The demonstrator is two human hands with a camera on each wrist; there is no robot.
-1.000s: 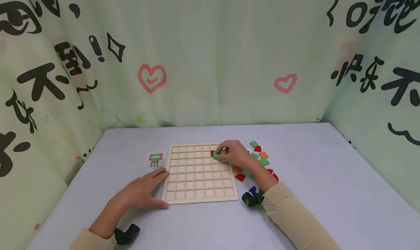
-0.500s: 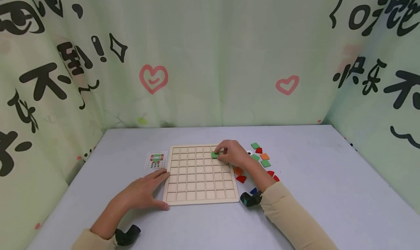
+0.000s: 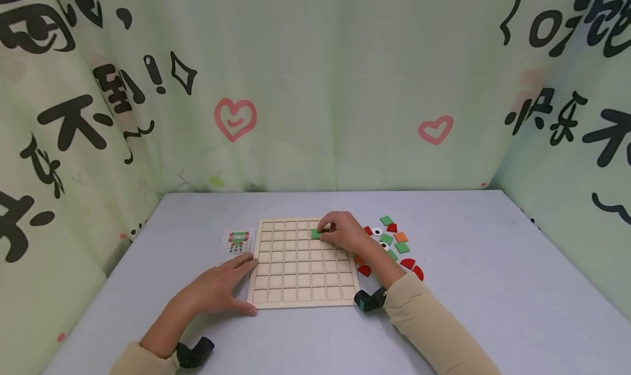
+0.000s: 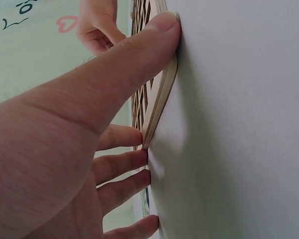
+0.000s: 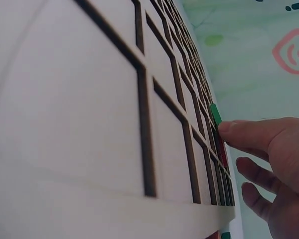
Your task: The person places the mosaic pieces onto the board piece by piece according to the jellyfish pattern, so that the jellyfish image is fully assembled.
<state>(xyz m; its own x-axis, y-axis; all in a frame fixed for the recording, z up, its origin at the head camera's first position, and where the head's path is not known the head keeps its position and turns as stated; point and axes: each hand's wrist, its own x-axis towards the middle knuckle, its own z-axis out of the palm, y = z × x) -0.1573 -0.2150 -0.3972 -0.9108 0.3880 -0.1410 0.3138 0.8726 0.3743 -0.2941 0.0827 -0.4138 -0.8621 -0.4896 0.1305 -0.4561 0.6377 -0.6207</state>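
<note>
A wooden grid board (image 3: 296, 265) lies on the table. My left hand (image 3: 219, 284) rests at its left side, fingers spread. In the left wrist view the thumb (image 4: 162, 25) lies on the board's rim and the other fingertips are at its edge. My right hand (image 3: 345, 232) reaches over the board's upper right part and pinches a green square tile (image 3: 315, 234) at one of the upper cells. The right wrist view shows a fingertip against the green tile (image 5: 216, 113), with a red piece (image 5: 223, 152) just beside it on the board, partly hidden by the hand.
A small pattern card (image 3: 237, 240) with a coloured figure lies left of the board. Scattered to the right are green tiles (image 3: 401, 247), an orange tile (image 3: 401, 237), red curved pieces (image 3: 407, 264) and white eye pieces (image 3: 377, 231), some behind the right forearm.
My right hand has moved slightly left over the board with the green tile. The red piece that showed left of the tile is now behind the fingers. My left hand stays at the board's edge.
</note>
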